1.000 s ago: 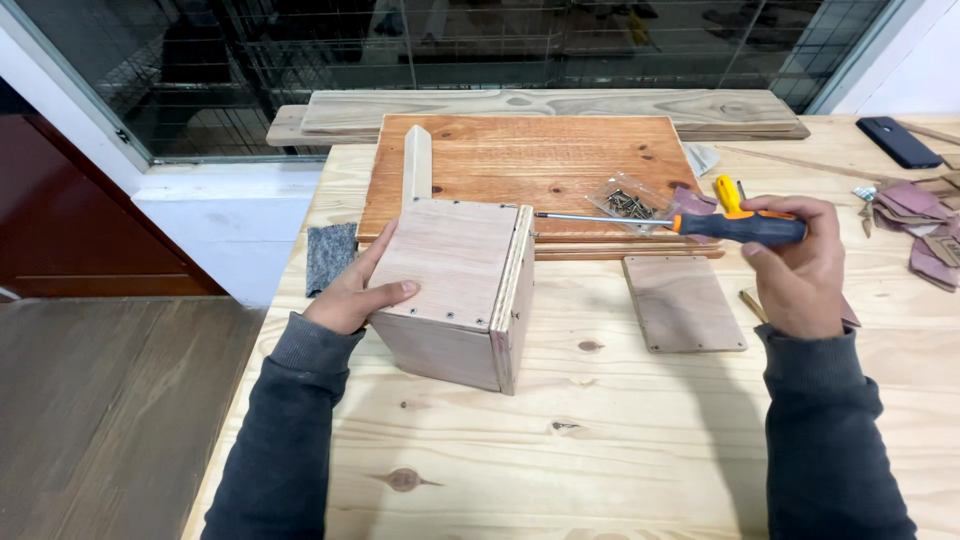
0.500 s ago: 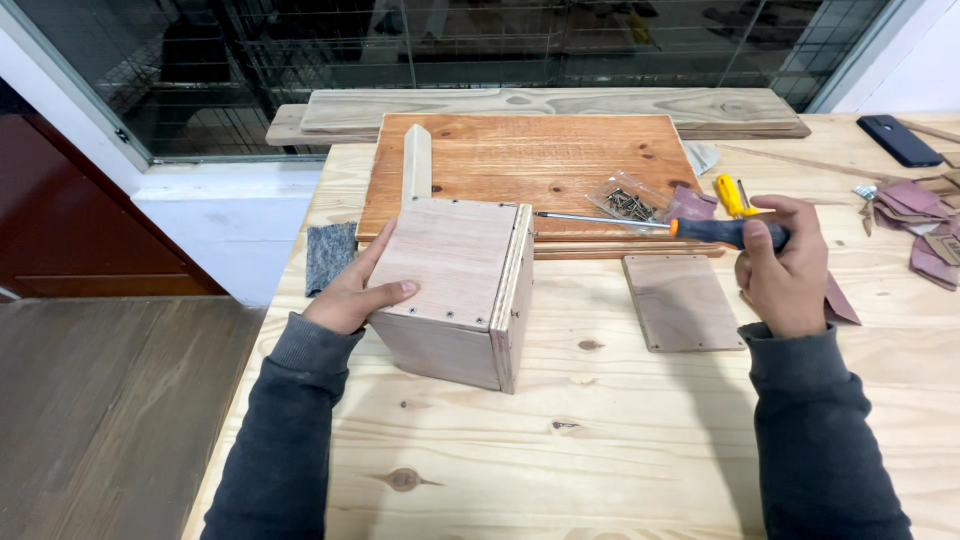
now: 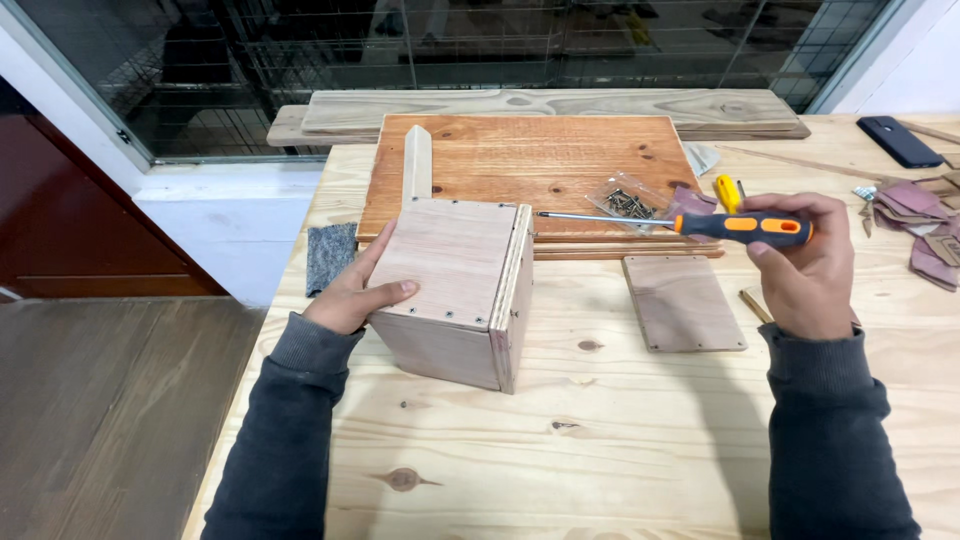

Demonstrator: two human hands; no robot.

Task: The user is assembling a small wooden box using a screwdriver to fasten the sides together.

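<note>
A small plywood box [image 3: 455, 285] with screws along its edges stands on the pine workbench [image 3: 620, 440]. My left hand [image 3: 350, 295] rests against the box's left side, thumb on its top face. My right hand [image 3: 805, 265] grips a black and orange screwdriver [image 3: 690, 222] held level, its shaft pointing left with the tip just beside the box's upper right corner. A loose square plywood panel [image 3: 683, 302] lies flat between the box and my right hand.
A reddish board [image 3: 520, 165] lies behind the box with a clear bag of screws [image 3: 628, 200] on it. A yellow-handled tool [image 3: 728, 192], a grey felt pad [image 3: 330, 255], leather scraps [image 3: 925, 220] and a dark phone [image 3: 898, 140] sit around; long planks [image 3: 540, 110] at the back.
My right hand has shifted the screwdriver slightly, keeping it level by the box's upper right corner. The left hand and box have stayed put.
</note>
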